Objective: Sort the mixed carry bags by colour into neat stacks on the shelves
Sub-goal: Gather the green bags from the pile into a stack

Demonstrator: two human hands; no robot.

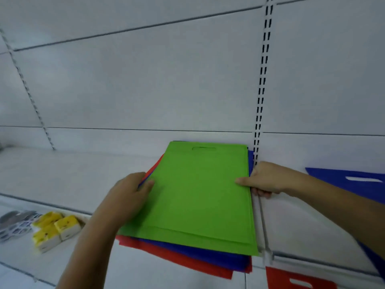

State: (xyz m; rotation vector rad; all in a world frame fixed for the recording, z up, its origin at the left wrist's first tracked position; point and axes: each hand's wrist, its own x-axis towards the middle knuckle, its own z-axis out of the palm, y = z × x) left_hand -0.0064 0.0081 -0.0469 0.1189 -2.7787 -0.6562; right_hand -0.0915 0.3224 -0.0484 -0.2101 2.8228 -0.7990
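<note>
Head view of a white shelving bay, seen from above the person's two hands. A mixed stack of flat carry bags lies on the white shelf, its far end close to the back panel and just beside the slotted upright. The topmost item is a green bag with a cut-out handle slot at its far end; beneath it, blue bags and red bags project at the near edge, and thin slivers of red and blue also show along the left and right sides. The left hand grips the left edge of the stack, thumb lying on the green surface and fingers curled around the edge out of sight. The right hand grips the right edge in the same manner, thumb pressed on top of the green bag and fingers curled below it; how many layers each hand encloses cannot be told. To the right, well apart from the stack, a separate blue bag with a handle slot lies on the same shelf, partly hidden by the right forearm. On the lower shelf at bottom right a separate red bag shows its handle slot. At lower left, on the lower shelf, lie yellow-and-white packets beside a blurred grey-and-white packaged item whose nature cannot be made out.
</note>
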